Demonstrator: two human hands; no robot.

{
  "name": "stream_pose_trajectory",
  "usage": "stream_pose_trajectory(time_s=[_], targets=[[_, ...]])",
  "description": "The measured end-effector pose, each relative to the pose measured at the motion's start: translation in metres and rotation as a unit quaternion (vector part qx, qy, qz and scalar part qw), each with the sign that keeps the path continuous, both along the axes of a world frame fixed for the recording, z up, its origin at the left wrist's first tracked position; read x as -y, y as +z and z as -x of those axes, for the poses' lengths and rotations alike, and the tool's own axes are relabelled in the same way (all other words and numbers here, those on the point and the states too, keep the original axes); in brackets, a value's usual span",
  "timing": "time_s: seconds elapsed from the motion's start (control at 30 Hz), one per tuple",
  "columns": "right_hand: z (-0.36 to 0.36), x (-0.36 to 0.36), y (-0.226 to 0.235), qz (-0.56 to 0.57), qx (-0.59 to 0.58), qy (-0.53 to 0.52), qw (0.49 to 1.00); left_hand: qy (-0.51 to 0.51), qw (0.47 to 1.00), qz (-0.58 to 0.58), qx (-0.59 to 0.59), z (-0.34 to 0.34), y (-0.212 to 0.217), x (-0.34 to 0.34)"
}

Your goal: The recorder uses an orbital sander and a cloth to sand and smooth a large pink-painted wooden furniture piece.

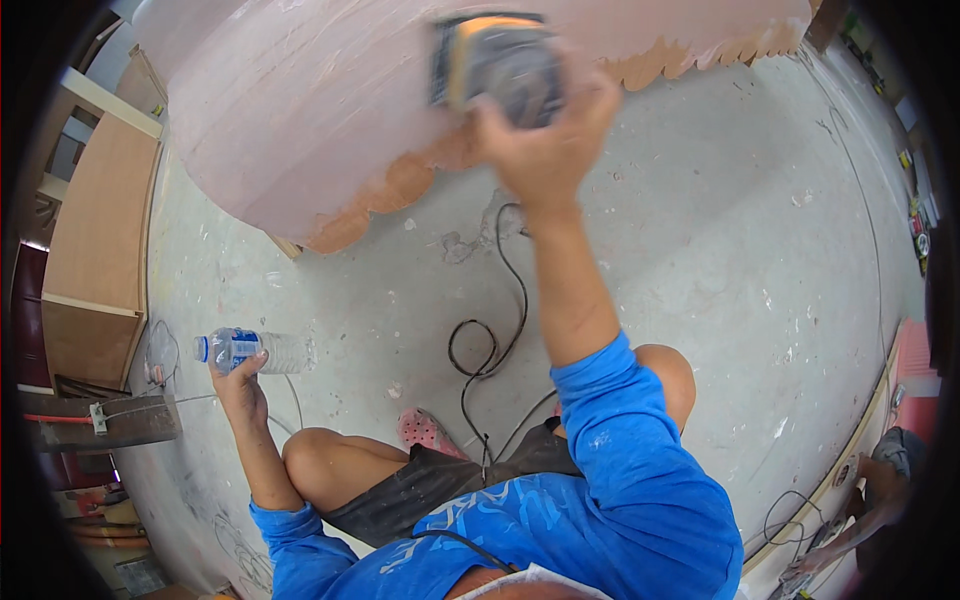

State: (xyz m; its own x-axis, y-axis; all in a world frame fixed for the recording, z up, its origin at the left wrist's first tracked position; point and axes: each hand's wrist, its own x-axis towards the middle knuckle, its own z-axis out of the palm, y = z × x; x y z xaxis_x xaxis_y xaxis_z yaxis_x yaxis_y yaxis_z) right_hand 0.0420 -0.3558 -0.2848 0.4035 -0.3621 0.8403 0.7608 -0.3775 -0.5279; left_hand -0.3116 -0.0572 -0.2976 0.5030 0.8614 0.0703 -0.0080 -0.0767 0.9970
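My right hand (545, 140) is clamped over the electric sander (497, 68), pressing it flat on the pinkish panel (300, 110) — my left hand (238, 385) is wrapped round a plastic water bottle (258, 350), kept off to the side.

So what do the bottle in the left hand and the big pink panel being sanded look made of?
The bottle in the left hand looks like thin clear plastic: see-through, ribbed walls. The pink panel under the sander, held by the right hand, seems wood coated in matte filler or primer; bare orange-brown wood shows along its edge.
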Motion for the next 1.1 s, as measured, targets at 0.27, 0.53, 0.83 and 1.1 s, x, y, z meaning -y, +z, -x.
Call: stream_pose_trajectory(time_s=[0.27,0.53,0.83,1.1], targets=[[-0.058,0.057,-0.022,-0.182,-0.188,0.078,0.962,0.034,0.989,-0.141,-0.039,-0.002,0.007,0.009],[0.049,-0.037,-0.062,-0.012,0.006,0.105,0.994,0.017,0.903,-0.424,0.066,-0.042,0.07,0.042],[-0.023,0.031,-0.034,-0.043,-0.078,0.041,0.995,-0.139,0.777,-0.614,0.011,-0.151,0.229,0.109],[-0.059,0.06,-0.021,-0.158,-0.201,0.056,0.965,-0.225,0.79,-0.535,-0.195,-0.276,0.292,0.161]])
